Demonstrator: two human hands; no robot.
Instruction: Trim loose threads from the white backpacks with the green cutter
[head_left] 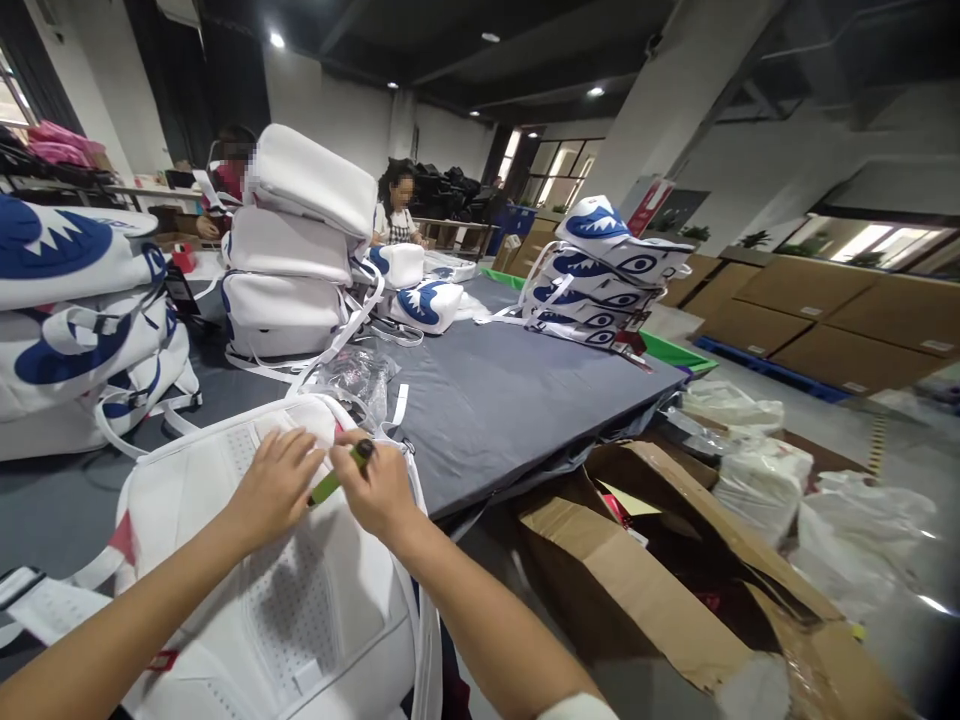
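Right grip (369,492), clasping a green tool (325,488), is seemingly working the backpack (300,600) below, next likely needing the spread left grip (274,480) steady.

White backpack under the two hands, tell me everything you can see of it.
The white backpack lies back panel up on the grey-covered table, its near end cut off by the picture. It looks like smooth fabric with dotted padding. A red tab marks the left edge; a red label and white tag sit lower. The left hand rests on it; the right hand holds a green pen-like tool there, tip hidden.
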